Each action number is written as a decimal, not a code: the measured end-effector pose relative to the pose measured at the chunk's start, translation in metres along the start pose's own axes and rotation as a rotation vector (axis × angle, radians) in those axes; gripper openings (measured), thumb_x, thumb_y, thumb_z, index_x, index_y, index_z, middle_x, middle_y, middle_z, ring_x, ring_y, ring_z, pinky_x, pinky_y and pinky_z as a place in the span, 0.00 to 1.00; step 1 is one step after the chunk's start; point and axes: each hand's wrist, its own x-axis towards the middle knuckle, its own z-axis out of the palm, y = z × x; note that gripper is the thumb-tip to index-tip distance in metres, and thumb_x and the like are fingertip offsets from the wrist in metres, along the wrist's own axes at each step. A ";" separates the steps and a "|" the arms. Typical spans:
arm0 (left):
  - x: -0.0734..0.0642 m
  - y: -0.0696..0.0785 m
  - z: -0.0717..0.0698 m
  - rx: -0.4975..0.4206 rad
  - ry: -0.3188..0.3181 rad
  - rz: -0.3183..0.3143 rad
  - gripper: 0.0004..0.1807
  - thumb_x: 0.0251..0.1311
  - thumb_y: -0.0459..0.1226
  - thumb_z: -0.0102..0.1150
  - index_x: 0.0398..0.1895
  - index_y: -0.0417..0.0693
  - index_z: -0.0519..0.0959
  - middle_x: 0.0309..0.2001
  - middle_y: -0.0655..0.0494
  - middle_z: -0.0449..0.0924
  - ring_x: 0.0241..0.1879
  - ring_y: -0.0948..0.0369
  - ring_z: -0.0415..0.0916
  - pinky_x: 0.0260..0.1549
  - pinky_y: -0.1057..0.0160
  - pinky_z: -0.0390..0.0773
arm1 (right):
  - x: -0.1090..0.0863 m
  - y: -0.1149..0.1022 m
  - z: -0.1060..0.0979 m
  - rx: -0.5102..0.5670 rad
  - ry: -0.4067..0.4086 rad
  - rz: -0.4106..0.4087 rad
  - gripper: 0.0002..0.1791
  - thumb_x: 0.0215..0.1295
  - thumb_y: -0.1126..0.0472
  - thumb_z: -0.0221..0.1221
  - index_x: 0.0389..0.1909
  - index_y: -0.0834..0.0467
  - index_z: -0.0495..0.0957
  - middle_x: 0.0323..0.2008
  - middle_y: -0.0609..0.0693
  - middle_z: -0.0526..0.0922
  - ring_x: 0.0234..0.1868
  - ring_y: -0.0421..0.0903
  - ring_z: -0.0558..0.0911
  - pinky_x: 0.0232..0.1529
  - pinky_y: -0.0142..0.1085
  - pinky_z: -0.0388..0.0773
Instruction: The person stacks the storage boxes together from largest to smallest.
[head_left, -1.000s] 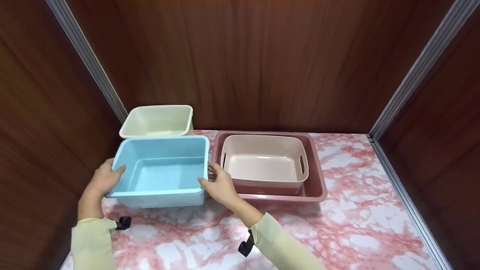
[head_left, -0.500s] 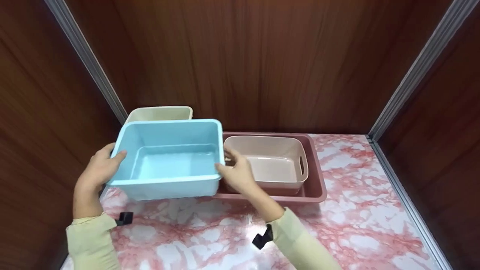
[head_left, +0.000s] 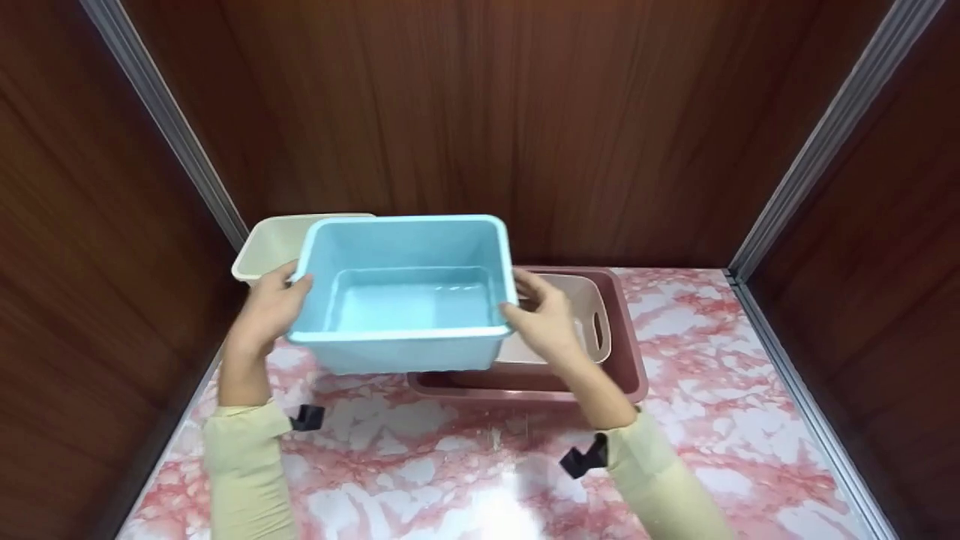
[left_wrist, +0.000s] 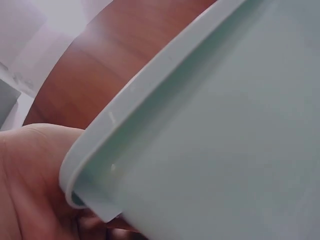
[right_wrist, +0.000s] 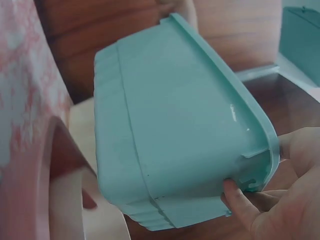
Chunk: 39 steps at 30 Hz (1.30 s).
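Observation:
Raised off the table, a light blue plastic bin (head_left: 405, 300) is held between both hands, its open top tipped toward me. My left hand (head_left: 262, 307) grips the bin's left side, thumb over the rim. On the right side, my right hand (head_left: 544, 319) pinches the rim, with fingers under the lip in the right wrist view. Behind the blue bin and partly hidden by it, a beige bin with handle slots (head_left: 592, 315) sits inside a larger dusty-pink bin (head_left: 634, 352). A cream bin (head_left: 262, 251) stands at the back left, partly covered by the blue bin.
The table (head_left: 420, 457) has a pink and white marbled top. Dark wood panels (head_left: 555, 135) enclose it at the back and both sides, with metal strips (head_left: 817, 135) at the corners.
Both hands have lifted the blue bin and carried it to the right. It now covers part of the beige and pink bins, and the cream bin's left side shows more.

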 end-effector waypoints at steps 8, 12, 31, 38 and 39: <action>0.018 0.011 0.038 -0.098 -0.094 -0.011 0.27 0.74 0.37 0.41 0.72 0.36 0.58 0.58 0.32 0.71 0.52 0.43 0.74 0.46 0.50 0.77 | 0.006 0.021 -0.043 -0.080 0.068 -0.036 0.28 0.57 0.72 0.60 0.62 0.67 0.72 0.55 0.65 0.78 0.51 0.59 0.80 0.46 0.38 0.79; 0.027 0.018 0.059 -0.131 -0.113 -0.002 0.26 0.74 0.37 0.42 0.72 0.37 0.60 0.58 0.33 0.72 0.52 0.43 0.74 0.46 0.50 0.78 | 0.006 0.026 -0.062 -0.070 0.094 -0.040 0.28 0.57 0.73 0.59 0.61 0.68 0.72 0.54 0.66 0.78 0.52 0.60 0.79 0.44 0.34 0.78; 0.061 0.026 0.126 -0.222 -0.174 0.068 0.26 0.74 0.35 0.44 0.73 0.40 0.59 0.61 0.34 0.70 0.54 0.43 0.74 0.46 0.50 0.78 | 0.008 0.041 -0.114 -0.073 0.167 0.025 0.29 0.58 0.76 0.53 0.63 0.70 0.69 0.57 0.67 0.75 0.56 0.60 0.74 0.47 0.27 0.74; 0.072 0.025 0.140 -0.208 -0.195 0.065 0.27 0.74 0.35 0.43 0.74 0.41 0.56 0.65 0.37 0.67 0.58 0.44 0.71 0.51 0.49 0.74 | 0.012 0.054 -0.123 -0.102 0.181 0.038 0.29 0.58 0.75 0.54 0.64 0.69 0.69 0.57 0.66 0.76 0.56 0.60 0.75 0.46 0.28 0.75; 0.073 0.025 0.142 -0.199 -0.197 0.061 0.28 0.74 0.35 0.43 0.74 0.42 0.56 0.65 0.38 0.66 0.58 0.45 0.71 0.52 0.50 0.74 | 0.012 0.055 -0.124 -0.105 0.182 0.043 0.29 0.58 0.75 0.54 0.64 0.69 0.69 0.57 0.66 0.76 0.57 0.60 0.75 0.45 0.28 0.75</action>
